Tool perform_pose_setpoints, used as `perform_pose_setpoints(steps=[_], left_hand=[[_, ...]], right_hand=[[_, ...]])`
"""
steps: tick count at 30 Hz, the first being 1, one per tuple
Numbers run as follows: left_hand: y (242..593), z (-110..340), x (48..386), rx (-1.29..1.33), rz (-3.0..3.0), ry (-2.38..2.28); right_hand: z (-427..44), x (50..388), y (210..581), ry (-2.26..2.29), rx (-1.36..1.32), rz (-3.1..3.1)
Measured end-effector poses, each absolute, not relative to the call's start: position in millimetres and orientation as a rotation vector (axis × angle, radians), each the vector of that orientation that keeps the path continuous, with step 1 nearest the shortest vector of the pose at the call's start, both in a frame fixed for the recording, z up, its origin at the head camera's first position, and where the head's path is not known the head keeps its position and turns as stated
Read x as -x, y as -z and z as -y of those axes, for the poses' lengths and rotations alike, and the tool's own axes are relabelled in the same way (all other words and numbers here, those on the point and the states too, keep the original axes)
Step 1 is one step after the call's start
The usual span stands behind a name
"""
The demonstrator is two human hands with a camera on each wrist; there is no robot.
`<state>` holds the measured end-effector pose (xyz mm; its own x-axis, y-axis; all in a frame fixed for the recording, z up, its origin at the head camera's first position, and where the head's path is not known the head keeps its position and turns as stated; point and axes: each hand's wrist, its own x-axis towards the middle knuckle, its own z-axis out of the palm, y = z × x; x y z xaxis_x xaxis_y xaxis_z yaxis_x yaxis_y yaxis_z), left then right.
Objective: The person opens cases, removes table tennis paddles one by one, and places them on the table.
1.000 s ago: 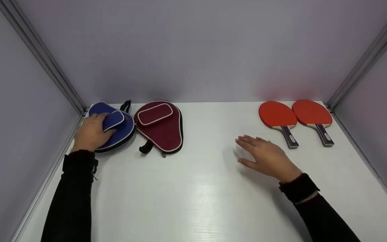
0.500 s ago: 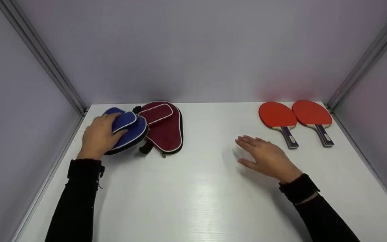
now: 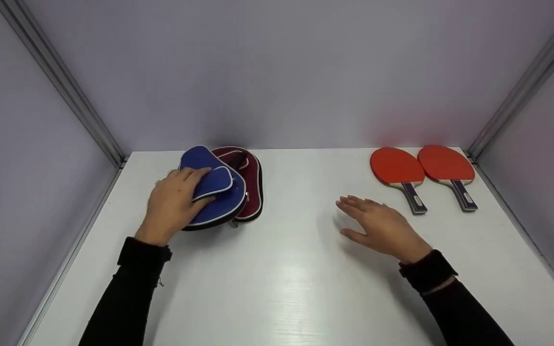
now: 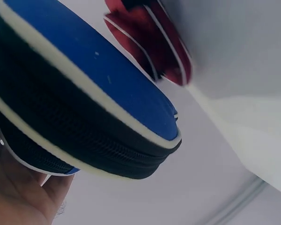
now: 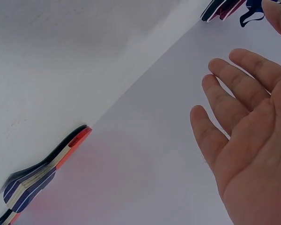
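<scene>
My left hand (image 3: 175, 199) grips a blue table tennis paddle case (image 3: 224, 204) by its front pocket, thumb on the near side. White piping and a black zipped side edge show on this case in the left wrist view (image 4: 98, 70). It hangs above the table and partly hides a dark red paddle case (image 3: 255, 197) lying behind it. With its fingers straight and holding nothing, my right hand (image 3: 383, 228) hovers over the table, left of two red table tennis paddles. The nearer paddle (image 3: 396, 165) lies beside the other paddle (image 3: 445, 162), both handles toward me.
The white table (image 3: 286, 278) meets a pale back wall (image 3: 277, 72). Side walls with grey metal corner posts (image 3: 60, 72) enclose it left and right. The paddles lie close to the back right corner.
My left hand has lifted the blue case and carried it rightward from the left end of the table, until it overlaps the red case. My right hand and the paddles stay put.
</scene>
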<state>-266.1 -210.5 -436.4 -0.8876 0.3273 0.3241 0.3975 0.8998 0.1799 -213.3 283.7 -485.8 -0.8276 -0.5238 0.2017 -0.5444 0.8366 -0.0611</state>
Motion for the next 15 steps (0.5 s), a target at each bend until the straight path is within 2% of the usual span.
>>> perform_pose_setpoints(steps=[15], left_hand=[[451, 131, 251, 0.844, 2.646, 0.217]], right_hand=[[-282, 212, 487, -0.171, -0.824, 2.836]])
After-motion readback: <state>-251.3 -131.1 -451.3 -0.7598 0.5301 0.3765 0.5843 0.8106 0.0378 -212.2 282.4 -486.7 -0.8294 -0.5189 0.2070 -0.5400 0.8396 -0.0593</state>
